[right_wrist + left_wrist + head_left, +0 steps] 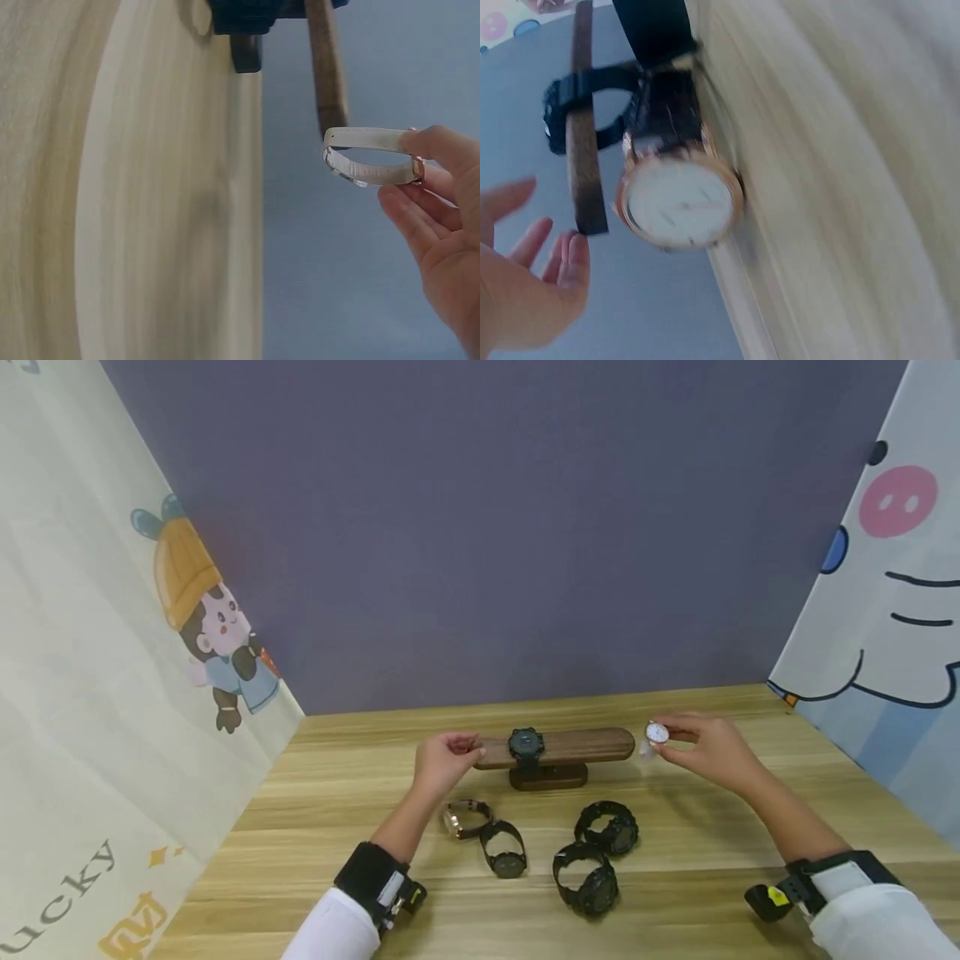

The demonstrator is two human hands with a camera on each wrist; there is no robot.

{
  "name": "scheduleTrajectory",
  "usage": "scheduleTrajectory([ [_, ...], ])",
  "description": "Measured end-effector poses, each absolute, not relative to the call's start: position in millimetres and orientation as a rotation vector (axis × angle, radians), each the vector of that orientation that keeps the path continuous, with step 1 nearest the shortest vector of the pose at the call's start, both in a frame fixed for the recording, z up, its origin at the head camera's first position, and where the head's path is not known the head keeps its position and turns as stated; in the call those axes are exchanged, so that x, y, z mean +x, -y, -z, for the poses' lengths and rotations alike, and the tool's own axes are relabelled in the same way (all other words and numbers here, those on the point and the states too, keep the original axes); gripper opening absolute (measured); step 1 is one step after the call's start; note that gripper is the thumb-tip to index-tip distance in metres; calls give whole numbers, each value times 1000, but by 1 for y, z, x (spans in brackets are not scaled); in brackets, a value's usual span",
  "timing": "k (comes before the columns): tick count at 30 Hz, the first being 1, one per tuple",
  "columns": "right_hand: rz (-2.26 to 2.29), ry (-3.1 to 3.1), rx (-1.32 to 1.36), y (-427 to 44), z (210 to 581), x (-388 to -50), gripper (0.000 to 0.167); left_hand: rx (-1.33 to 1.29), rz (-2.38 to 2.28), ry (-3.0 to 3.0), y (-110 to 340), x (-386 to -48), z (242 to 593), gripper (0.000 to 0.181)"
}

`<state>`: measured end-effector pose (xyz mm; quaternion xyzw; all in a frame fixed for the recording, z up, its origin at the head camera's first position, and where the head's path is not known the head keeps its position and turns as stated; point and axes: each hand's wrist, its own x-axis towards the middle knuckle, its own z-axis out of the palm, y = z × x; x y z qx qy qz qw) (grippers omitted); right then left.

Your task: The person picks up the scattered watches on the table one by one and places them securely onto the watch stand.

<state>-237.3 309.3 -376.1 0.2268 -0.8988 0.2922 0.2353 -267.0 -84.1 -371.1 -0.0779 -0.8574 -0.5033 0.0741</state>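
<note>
Your right hand (705,750) pinches the round white-dialled, white-strapped watch (657,732). The long dark-brown wooden bar (588,744) lies beside it at nine o'clock, running nine-to-three; your left hand (444,764), fingers loose, touches the far end.

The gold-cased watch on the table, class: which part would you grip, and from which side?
I'd pinch the gold-cased watch by the edges of its case, coming down from above and from the person's left. Its closed strap loops away to the right, where a black watch sits close, while the case faces outward on the left, so likely easier to reach.
</note>
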Motion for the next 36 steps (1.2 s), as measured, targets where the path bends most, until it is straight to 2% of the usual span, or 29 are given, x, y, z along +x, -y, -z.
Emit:
scheduleTrajectory([
  [7,-923,2556,593,-302,383,-251,40,-579,1037,2683,88,-278,375,48],
  [10,-933,2583,612,-299,385,-256,32,-640,912,2693,86,-280,377,51],
  [15,-957,2591,638,-295,388,-261,22,-626,890,2691,84,-279,379,49],
  [36,-828,2619,616,-280,383,-276,23,-650,867,2667,82,-277,381,44],
])
